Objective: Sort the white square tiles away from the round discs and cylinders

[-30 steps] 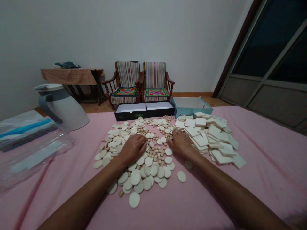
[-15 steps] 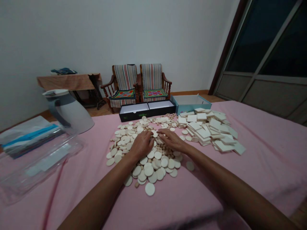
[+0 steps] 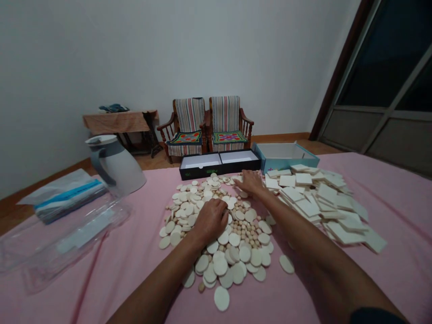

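A wide pile of pale wooden discs (image 3: 220, 263) lies before me, with small wooden beads (image 3: 245, 229) mixed in, mostly toward its right side. My left hand (image 3: 212, 219) rests on the middle of the pile, back up and fingers curled in; anything inside them is hidden. Farther off, my right hand (image 3: 251, 182) reaches to the pile's back right edge, fingers stretched out and apart over the discs and beads there. To the right of that arm, square wooden tiles (image 3: 326, 193) are heaped loosely.
Behind the pile stand a black two-part box (image 3: 202, 172) and a light blue open box (image 3: 286, 163). At the left are a white-and-grey jug (image 3: 121, 168), a blue-and-white packet (image 3: 69, 198) and clear plastic packaging (image 3: 84, 231). A pink cloth (image 3: 270, 297) covers the table.
My right hand has moved away from the left, to the back edge of the pile. My left hand stays over the middle, its fingers more curled. The view has shifted slightly.
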Motion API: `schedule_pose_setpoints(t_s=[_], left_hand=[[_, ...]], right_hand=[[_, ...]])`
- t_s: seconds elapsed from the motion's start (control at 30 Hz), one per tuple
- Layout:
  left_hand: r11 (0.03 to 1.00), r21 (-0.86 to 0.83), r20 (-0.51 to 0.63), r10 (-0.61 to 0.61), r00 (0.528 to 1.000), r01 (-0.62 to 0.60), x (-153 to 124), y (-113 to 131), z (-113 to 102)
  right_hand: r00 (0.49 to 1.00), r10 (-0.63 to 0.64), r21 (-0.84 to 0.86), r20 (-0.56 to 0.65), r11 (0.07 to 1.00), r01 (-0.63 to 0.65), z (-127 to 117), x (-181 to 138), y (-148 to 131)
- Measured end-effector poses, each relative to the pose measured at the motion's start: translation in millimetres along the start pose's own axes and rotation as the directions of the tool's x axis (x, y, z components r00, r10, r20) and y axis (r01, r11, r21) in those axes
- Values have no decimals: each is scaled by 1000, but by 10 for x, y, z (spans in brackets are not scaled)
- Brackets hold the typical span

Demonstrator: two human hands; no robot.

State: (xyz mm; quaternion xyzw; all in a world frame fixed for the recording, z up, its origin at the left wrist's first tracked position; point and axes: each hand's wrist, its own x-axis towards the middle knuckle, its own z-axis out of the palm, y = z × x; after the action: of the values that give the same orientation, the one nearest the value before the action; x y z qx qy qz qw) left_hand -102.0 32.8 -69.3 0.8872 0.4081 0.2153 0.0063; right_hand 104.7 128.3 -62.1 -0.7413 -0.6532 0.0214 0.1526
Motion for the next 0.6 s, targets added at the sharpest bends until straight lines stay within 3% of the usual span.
schedule_pose_setpoints(t_s=[0.13,0.23,0.6], left_hand=[[1000,-3,20,3,1000,-3,-8,21,-25],[1000,-8,25,-1,1000,2,-7,24,-26],[999,-36,1,24,1000,-24,-3,3,-2]], right_hand=[[996,76,11,37,997,-77,115,246,-32],[995,81,10,58,997,-81,231,257,-48],[985,-167,-5,44,986,168,259,-175,-120]])
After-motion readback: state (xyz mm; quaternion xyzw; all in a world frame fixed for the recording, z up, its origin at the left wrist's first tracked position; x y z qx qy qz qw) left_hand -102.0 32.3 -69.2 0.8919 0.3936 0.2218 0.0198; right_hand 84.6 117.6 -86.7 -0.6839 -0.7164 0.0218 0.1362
